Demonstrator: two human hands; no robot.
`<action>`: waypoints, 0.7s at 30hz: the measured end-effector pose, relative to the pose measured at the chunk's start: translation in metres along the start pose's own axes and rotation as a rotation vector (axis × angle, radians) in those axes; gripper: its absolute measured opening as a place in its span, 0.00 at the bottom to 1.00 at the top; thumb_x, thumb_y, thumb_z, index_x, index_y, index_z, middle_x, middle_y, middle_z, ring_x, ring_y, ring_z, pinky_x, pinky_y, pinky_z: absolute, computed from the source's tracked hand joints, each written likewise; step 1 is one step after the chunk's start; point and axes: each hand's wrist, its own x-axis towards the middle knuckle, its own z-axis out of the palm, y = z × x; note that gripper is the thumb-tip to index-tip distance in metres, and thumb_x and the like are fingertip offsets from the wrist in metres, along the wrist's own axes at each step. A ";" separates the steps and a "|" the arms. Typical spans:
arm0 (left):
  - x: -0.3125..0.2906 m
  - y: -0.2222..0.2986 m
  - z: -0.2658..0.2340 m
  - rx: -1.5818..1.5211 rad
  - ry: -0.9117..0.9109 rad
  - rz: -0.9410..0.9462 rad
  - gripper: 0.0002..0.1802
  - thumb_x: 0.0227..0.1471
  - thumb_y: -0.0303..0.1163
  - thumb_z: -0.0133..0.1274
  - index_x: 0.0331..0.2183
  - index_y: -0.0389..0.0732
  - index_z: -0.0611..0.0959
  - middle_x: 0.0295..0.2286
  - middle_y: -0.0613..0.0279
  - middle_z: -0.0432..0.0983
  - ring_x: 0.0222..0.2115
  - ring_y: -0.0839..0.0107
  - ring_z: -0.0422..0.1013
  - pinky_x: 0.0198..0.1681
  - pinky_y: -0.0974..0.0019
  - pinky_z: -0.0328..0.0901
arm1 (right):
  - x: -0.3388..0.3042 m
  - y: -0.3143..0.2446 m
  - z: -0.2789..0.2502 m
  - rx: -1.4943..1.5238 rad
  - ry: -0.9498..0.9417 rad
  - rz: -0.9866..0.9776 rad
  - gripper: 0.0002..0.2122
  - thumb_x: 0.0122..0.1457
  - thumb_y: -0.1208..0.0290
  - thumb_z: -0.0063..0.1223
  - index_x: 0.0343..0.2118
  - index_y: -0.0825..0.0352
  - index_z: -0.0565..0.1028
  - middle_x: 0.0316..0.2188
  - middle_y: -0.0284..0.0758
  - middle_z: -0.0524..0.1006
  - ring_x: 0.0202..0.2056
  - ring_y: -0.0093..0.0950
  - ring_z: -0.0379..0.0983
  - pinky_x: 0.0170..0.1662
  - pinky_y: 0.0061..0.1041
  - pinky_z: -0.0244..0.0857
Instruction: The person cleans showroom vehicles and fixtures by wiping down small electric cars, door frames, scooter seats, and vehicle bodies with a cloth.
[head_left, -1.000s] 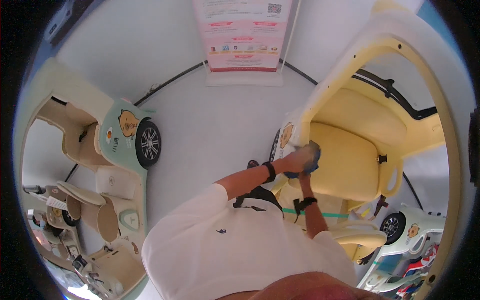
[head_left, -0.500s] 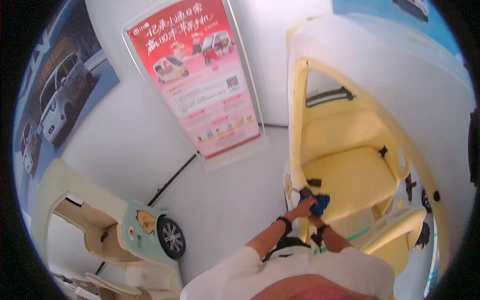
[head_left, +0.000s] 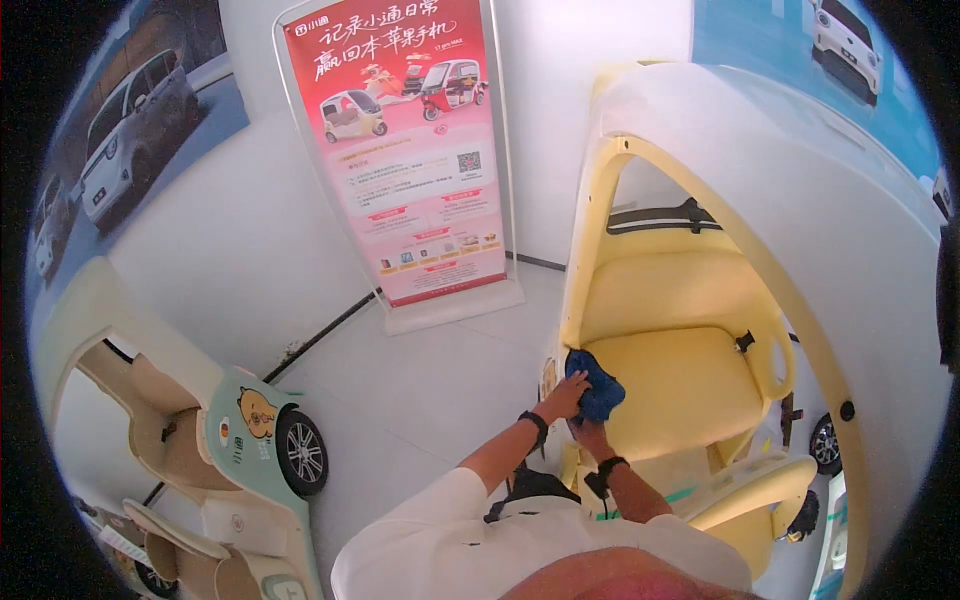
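A crumpled blue cloth (head_left: 599, 388) is bunched at the left edge of the yellow bench seat (head_left: 685, 380) inside a small cream-and-yellow vehicle. My left hand (head_left: 564, 398) grips the cloth from its left side, fingers closed over it. Just below, my right hand (head_left: 590, 436) closes on the cloth's lower part, and its fingertips are hidden by the fabric. Both wrists carry dark bands. Beside the cloth rises the yellow door frame (head_left: 578, 300) of the vehicle.
The yellow front seat back (head_left: 770, 490) stands to my right, below the frame. A second vehicle, pale green and beige (head_left: 235, 440), is at the left with its black wheel (head_left: 302, 452). A red-and-pink poster stand (head_left: 420, 200) stands ahead by the white wall.
My hands and the cloth have shifted left along the seat's edge. The cloth is more spread out and shows more. My view has also moved.
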 end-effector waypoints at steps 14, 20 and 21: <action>-0.062 0.010 0.096 -0.152 0.046 -0.007 0.35 0.38 0.30 0.47 0.50 0.38 0.56 0.41 0.39 0.64 0.41 0.45 0.62 0.44 0.53 0.59 | -0.039 -0.026 -0.042 0.141 -0.229 0.122 0.24 0.49 0.73 0.46 0.52 0.64 0.59 0.51 0.45 0.61 0.52 0.43 0.54 0.54 0.35 0.50; -0.104 0.064 0.050 0.063 -0.275 -0.105 0.35 0.40 0.31 0.47 0.52 0.40 0.55 0.43 0.35 0.59 0.43 0.43 0.61 0.44 0.52 0.58 | -0.086 -0.028 -0.053 0.153 -0.665 0.306 0.25 0.52 0.69 0.44 0.54 0.64 0.55 0.56 0.43 0.53 0.56 0.40 0.48 0.58 0.33 0.39; -0.101 0.071 0.042 0.056 -0.279 -0.099 0.35 0.40 0.31 0.47 0.52 0.40 0.55 0.43 0.35 0.59 0.43 0.43 0.61 0.44 0.52 0.58 | -0.106 -0.021 -0.040 0.132 -0.586 0.291 0.25 0.53 0.68 0.44 0.54 0.64 0.54 0.55 0.43 0.53 0.56 0.41 0.47 0.58 0.33 0.39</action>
